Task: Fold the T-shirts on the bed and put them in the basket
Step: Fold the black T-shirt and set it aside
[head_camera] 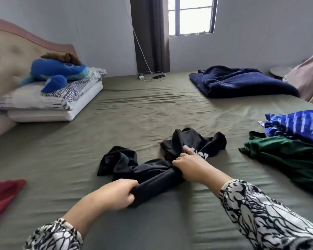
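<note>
A crumpled black T-shirt (148, 166) with white lettering lies in the middle of the olive-green bed (126, 112). My left hand (116, 193) grips its near bunched end. My right hand (190, 165) grips the bunched middle, its index finger stretched over the lettering. A green T-shirt (285, 156) and a blue patterned one (300, 125) lie in a heap at the right. A red garment (4, 193) shows at the left edge. No basket is in view.
White pillows (49, 103) with a blue plush toy (58, 71) lie at the far left by the headboard. A dark blue blanket (242, 82) is at the far right. A charger and phone (152, 76) rest at the far edge under the window.
</note>
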